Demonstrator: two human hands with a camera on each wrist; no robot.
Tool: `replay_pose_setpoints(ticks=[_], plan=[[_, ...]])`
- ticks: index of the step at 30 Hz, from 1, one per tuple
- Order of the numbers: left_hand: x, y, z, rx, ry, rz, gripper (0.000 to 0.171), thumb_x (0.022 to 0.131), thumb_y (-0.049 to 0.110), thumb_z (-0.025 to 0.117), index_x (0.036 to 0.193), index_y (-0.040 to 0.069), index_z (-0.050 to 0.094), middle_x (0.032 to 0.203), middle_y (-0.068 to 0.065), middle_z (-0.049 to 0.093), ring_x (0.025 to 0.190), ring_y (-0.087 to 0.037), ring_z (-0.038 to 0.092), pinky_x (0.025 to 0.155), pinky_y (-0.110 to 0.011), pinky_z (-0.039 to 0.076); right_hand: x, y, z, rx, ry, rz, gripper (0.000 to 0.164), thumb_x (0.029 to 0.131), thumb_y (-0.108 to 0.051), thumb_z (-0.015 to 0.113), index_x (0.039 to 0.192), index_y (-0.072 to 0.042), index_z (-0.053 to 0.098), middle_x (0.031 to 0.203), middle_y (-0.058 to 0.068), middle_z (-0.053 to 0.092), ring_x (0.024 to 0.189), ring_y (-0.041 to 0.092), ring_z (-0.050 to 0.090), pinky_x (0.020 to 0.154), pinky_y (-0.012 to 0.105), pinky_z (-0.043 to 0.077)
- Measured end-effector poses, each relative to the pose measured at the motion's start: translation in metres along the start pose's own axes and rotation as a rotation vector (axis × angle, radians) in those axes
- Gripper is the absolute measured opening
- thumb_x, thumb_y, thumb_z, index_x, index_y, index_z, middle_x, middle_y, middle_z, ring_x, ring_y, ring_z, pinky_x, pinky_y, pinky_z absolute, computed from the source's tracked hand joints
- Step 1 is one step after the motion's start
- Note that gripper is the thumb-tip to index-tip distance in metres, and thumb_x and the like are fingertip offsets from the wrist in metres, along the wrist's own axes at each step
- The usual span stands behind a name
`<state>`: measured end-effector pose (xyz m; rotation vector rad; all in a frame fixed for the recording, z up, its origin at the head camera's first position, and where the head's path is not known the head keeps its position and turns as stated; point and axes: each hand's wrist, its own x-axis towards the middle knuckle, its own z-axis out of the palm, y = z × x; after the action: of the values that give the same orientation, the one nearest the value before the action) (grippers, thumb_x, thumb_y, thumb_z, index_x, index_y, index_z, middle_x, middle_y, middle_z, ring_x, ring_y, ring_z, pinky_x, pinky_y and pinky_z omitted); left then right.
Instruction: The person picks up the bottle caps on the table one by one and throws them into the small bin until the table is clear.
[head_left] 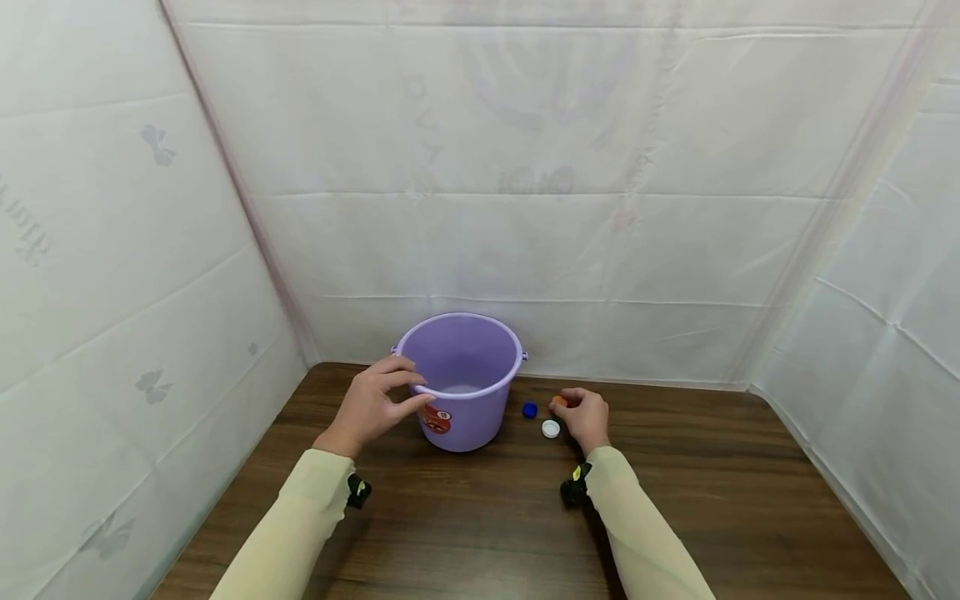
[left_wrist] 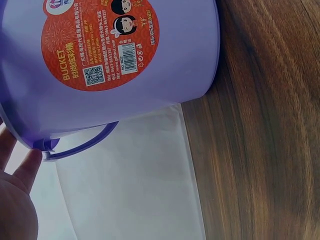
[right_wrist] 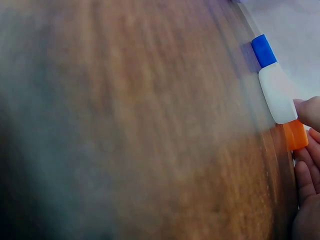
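Note:
A purple bucket (head_left: 491, 408) stands upright on the wooden table, with a red label on its side. My left hand (head_left: 375, 402) grips its rim at the near left, thumb outside and fingers over the edge. To the right of the bucket, my right hand (head_left: 587, 417) holds an orange bottle cap (head_left: 559, 402) at the table surface between thumb and fingers. Close by lie a white bottle cap (head_left: 551, 429) and a blue bottle cap (head_left: 529, 410). The right wrist view lines up the blue cap (right_wrist: 264, 51), white cap (right_wrist: 277, 95) and orange cap (right_wrist: 296, 135).
The dark wooden table (head_left: 465, 533) extends to both sides and toward me. White sheeting (head_left: 525, 208) hangs behind it and along the left and right. The bucket's purple handle (left_wrist: 87, 145) hangs down against its far side in the left wrist view.

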<state>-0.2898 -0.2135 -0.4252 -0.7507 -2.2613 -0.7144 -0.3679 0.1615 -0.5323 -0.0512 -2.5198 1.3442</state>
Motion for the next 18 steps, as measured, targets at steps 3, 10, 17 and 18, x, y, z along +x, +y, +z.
replay_pose_setpoints(ticks=[3, 10, 17, 18], plan=[[-0.0006, -0.0001, -0.0014, -0.003, 0.003, -0.005, 0.024, 0.074, 0.03, 0.093, 0.091, 0.018, 0.08, 0.104, 0.003, 0.071, 0.101, -0.015, 0.066, 0.09, -0.04, 0.058, -0.0001, -0.0004, 0.0012, 0.0, -0.006, -0.006, 0.034, 0.08, -0.017, 0.087, 0.11, -0.002, 0.078, 0.102, 0.015, 0.078, 0.097, 0.03, 0.071, 0.087, 0.044, 0.057], [-0.0008, -0.0014, -0.0031, -0.004, -0.005, -0.005, 0.024, 0.075, 0.03, 0.093, 0.091, 0.018, 0.08, 0.105, 0.002, 0.071, 0.101, -0.016, 0.066, 0.09, -0.04, 0.058, -0.0012, 0.0035, 0.0042, -0.004, 0.005, -0.022, 0.034, 0.079, -0.017, 0.088, 0.109, -0.002, 0.078, 0.101, 0.015, 0.078, 0.096, 0.029, 0.071, 0.087, 0.045, 0.057], [0.0005, -0.0028, -0.003, -0.001, -0.003, -0.008, 0.025, 0.074, 0.03, 0.093, 0.091, 0.018, 0.08, 0.104, 0.003, 0.071, 0.101, -0.016, 0.066, 0.09, -0.042, 0.059, -0.0007, 0.0015, 0.0025, 0.001, -0.012, -0.005, 0.036, 0.08, -0.017, 0.088, 0.111, -0.003, 0.078, 0.102, 0.015, 0.077, 0.096, 0.029, 0.071, 0.088, 0.045, 0.057], [0.0006, -0.0025, -0.0029, 0.0, -0.004, -0.009, 0.025, 0.074, 0.031, 0.093, 0.091, 0.018, 0.08, 0.104, 0.003, 0.071, 0.101, -0.016, 0.066, 0.09, -0.042, 0.059, -0.001, 0.0009, 0.0018, 0.003, -0.016, 0.0, 0.036, 0.08, -0.016, 0.088, 0.111, -0.002, 0.077, 0.102, 0.015, 0.077, 0.096, 0.029, 0.071, 0.088, 0.045, 0.057]])
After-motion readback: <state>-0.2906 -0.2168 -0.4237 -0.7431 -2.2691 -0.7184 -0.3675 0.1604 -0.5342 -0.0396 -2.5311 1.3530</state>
